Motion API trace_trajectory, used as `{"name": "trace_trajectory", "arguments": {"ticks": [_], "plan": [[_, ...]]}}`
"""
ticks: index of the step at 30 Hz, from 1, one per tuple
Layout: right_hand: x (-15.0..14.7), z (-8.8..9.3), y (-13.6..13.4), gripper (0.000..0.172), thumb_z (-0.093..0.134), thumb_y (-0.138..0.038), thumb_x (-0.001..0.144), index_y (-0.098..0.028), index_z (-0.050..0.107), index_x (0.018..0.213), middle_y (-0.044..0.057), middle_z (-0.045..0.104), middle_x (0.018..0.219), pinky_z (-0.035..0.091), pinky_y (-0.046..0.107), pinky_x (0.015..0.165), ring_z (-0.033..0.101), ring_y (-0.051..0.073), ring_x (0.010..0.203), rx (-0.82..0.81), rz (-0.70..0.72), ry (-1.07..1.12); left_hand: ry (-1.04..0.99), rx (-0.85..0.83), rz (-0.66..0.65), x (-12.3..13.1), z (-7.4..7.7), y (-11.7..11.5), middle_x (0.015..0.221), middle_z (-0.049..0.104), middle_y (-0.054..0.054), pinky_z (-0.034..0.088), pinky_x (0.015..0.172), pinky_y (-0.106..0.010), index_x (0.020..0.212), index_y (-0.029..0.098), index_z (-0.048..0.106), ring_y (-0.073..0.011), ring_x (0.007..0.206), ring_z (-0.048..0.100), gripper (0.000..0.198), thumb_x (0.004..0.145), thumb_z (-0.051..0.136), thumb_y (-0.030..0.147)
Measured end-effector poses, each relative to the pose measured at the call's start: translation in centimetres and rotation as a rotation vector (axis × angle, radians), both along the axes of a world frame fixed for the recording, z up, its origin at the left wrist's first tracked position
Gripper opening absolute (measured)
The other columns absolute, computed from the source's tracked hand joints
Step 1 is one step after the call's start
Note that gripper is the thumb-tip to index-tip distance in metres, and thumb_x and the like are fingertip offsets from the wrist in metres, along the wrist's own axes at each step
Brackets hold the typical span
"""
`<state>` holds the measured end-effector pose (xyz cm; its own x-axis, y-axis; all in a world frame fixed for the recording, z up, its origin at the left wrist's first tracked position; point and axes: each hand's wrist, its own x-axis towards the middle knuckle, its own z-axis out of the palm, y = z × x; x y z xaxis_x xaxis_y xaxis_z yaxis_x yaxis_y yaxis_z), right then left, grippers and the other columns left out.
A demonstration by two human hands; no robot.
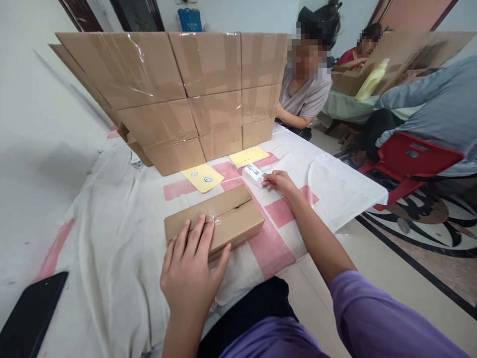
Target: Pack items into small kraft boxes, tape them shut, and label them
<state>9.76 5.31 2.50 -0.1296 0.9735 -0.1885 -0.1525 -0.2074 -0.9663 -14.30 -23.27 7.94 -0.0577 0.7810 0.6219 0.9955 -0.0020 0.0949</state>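
A closed brown cardboard box (234,219) lies on the cloth in front of me. My left hand (192,263) rests on its near left part, fingers spread over the top and thumb along the near side. Beyond the box's far right corner sits a small white device (253,176), shaped somewhat like a tape dispenser. My right hand (279,181) pinches at its right end, near a small grey part; exactly what lies between the fingertips is too small to see. Two yellow sheets, one with blue drawings (203,178) and one with small marks (248,156), lie behind.
A tall wall of taped cardboard boxes (214,59) stands across the table's far side. A black phone (33,313) lies at the lower left. One person (307,94) sits beyond the wall's right end; others sit farther right, near a red chair (417,159).
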Motion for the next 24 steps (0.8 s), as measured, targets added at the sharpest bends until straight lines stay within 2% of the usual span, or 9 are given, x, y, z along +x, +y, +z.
{"name": "trace_trajectory", "arguments": {"ticks": [4, 7, 12, 15, 19, 24], "plan": [[0.0, -0.5, -0.1, 0.045, 0.078, -0.010, 0.080, -0.022, 0.036, 0.066, 0.006, 0.071, 0.074, 0.060, 0.022, 0.055, 0.073, 0.016, 0.066, 0.025, 0.012, 0.044, 0.007, 0.005, 0.009, 0.0, 0.1, 0.2, 0.147, 0.059, -0.003, 0.039, 0.111, -0.047, 0.145, 0.026, 0.054, -0.0333, 0.136, 0.054, 0.058, 0.090, 0.062, 0.044], [0.0, -1.0, -0.2, 0.046, 0.079, -0.012, 0.078, -0.022, 0.035, 0.066, 0.004, 0.071, 0.073, 0.063, 0.023, 0.061, 0.073, 0.015, 0.066, 0.041, 0.017, 0.065, 0.007, -0.002, 0.006, -0.1, 0.2, 0.2, 0.147, 0.059, -0.003, 0.039, 0.111, -0.046, 0.144, 0.025, 0.055, -0.0332, 0.136, 0.055, 0.058, 0.090, 0.063, 0.045], [-0.1, -1.5, -0.4, 0.049, 0.082, -0.015, 0.072, -0.022, 0.034, 0.065, 0.003, 0.070, 0.071, 0.062, 0.023, 0.064, 0.071, 0.014, 0.066, 0.074, 0.023, 0.076, -0.004, 0.001, 0.020, 0.0, 0.2, 0.2, 0.144, 0.061, -0.005, 0.038, 0.110, -0.044, 0.140, 0.023, 0.058, -0.0334, 0.136, 0.055, 0.056, 0.089, 0.064, 0.046], [-0.4, -1.2, -1.1, 0.049, 0.083, -0.018, 0.072, -0.022, 0.035, 0.065, 0.002, 0.070, 0.070, 0.059, 0.021, 0.058, 0.070, 0.013, 0.063, 0.106, 0.029, 0.074, -0.008, -0.010, 0.027, 0.1, 0.3, 0.2, 0.145, 0.061, -0.005, 0.039, 0.111, -0.044, 0.139, 0.022, 0.059, -0.0329, 0.137, 0.054, 0.055, 0.090, 0.062, 0.047], [-0.9, 0.1, -3.0, 0.044, 0.084, -0.027, 0.072, -0.021, 0.041, 0.064, 0.004, 0.070, 0.070, 0.042, 0.017, 0.037, 0.067, 0.013, 0.053, 0.141, 0.062, 0.050, -0.004, -0.066, 0.027, 0.2, 0.7, 0.1, 0.146, 0.060, -0.006, 0.039, 0.109, -0.045, 0.140, 0.021, 0.059, -0.0334, 0.137, 0.053, 0.054, 0.093, 0.058, 0.048], [-1.4, 3.5, -6.6, 0.038, 0.084, -0.034, 0.072, -0.018, 0.050, 0.069, 0.010, 0.077, 0.095, 0.040, 0.018, 0.039, 0.069, 0.013, 0.056, 0.200, 0.127, 0.066, 0.012, -0.130, 0.091, 1.3, 1.5, 0.1, 0.145, 0.061, -0.006, 0.045, 0.096, -0.047, 0.140, 0.021, 0.060, -0.0345, 0.130, 0.058, 0.052, 0.098, 0.049, 0.051]]}}
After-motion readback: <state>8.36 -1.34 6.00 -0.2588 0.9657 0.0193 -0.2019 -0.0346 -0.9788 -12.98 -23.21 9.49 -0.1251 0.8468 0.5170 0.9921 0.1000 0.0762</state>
